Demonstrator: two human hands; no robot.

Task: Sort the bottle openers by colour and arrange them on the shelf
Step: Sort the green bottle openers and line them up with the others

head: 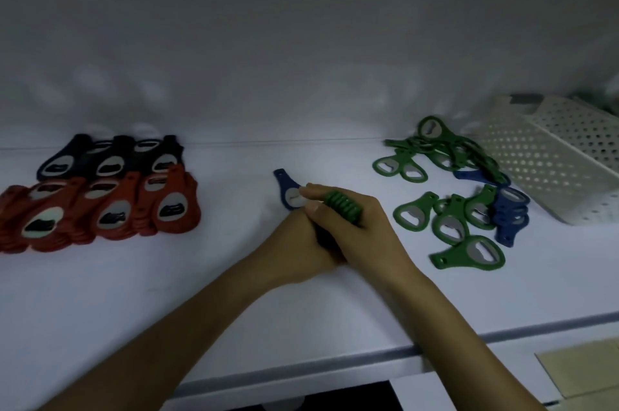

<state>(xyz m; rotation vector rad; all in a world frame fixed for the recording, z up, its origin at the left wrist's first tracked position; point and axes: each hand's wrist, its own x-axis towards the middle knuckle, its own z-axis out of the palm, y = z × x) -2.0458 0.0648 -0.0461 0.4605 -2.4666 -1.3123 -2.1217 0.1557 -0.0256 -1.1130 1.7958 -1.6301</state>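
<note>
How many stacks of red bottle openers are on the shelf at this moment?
3, side by side at the left of the shelf in front of the black openers: left red stack, middle red stack, right red stack. Lower openers in each are hidden.

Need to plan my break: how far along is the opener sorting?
Done: red openers and black openers lie in neat rows at left. In hand: left hand and right hand grip a green stack, beside one blue opener. Left: the mixed green-and-blue pile at right.
</note>
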